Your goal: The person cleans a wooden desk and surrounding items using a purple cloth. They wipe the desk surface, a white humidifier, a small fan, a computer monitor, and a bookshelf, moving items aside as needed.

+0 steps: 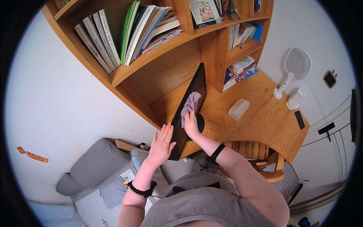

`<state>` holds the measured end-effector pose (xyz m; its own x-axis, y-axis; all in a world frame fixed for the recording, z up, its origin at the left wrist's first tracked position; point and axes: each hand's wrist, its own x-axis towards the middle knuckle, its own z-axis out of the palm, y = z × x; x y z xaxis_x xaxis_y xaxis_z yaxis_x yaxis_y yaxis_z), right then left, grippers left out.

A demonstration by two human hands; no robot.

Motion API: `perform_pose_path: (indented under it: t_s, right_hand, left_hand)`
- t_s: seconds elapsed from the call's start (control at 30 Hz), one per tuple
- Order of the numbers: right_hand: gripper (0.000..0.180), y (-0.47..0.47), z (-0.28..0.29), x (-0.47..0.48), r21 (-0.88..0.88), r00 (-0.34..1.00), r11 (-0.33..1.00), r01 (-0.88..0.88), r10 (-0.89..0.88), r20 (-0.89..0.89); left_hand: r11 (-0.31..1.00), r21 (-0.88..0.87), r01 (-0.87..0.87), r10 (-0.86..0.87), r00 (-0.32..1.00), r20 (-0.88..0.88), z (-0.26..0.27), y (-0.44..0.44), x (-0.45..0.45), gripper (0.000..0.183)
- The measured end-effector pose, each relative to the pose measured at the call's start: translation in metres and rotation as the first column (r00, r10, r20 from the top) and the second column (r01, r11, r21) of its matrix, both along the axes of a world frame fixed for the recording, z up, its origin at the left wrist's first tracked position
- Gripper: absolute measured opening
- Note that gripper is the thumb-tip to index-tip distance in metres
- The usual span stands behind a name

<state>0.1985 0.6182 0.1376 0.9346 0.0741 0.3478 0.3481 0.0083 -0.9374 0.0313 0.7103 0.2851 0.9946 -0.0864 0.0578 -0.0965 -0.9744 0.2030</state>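
Observation:
A black flat-screen monitor (202,82) stands on the wooden desk (219,133), turned so that I see it nearly edge-on. My right hand (191,124) grips a purple cloth (190,104), which lies bunched against the screen. The palm of my left hand (161,147) is at the monitor's near edge, with the fingers straight and the thumb apart. It holds nothing; whether it presses on the frame I cannot tell. Behind my right hand, part of the monitor's round black base (200,123) shows.
A wooden bookshelf (158,59) with books (97,41) rises behind the monitor. On the desk are a translucent box (239,109), a white electric fly swatter (297,63) and a black remote control (299,119). A wooden chair (275,174) stands by the desk, a grey bolster (97,164) at left.

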Motion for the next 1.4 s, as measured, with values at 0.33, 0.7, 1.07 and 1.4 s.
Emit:
perform_pose_path:
  t_s: [0.33, 0.7, 1.07, 1.4]
  right_hand:
    - [0.043, -0.007, 0.015, 0.183, -0.069, 0.981, 0.998, 0.007, -0.021, -0.195]
    - [0.025, 0.020, -0.168, 0.096, 0.580, 0.789, 0.773, 0.257, 0.179, -0.588]
    - [0.061, -0.010, 0.038, -0.037, 0.183, 0.978, 0.967, -0.176, 0.193, -0.078]
    - [0.043, -0.068, -0.074, -0.016, -0.298, 0.990, 0.945, -0.138, 0.139, -0.019]
  left_hand:
    - [0.999, 0.025, -0.035, 0.035, 0.999, -0.009, -0.002, -0.008, -0.010, 0.071]
    - [1.000, 0.018, -0.024, 0.024, 1.000, 0.007, 0.003, -0.019, -0.007, 0.068]
    - [1.000, 0.009, -0.023, 0.023, 1.000, 0.014, 0.002, -0.014, -0.002, 0.067]
    - [0.994, -0.106, -0.019, 0.020, 1.000, 0.006, 0.004, 0.002, -0.002, 0.062]
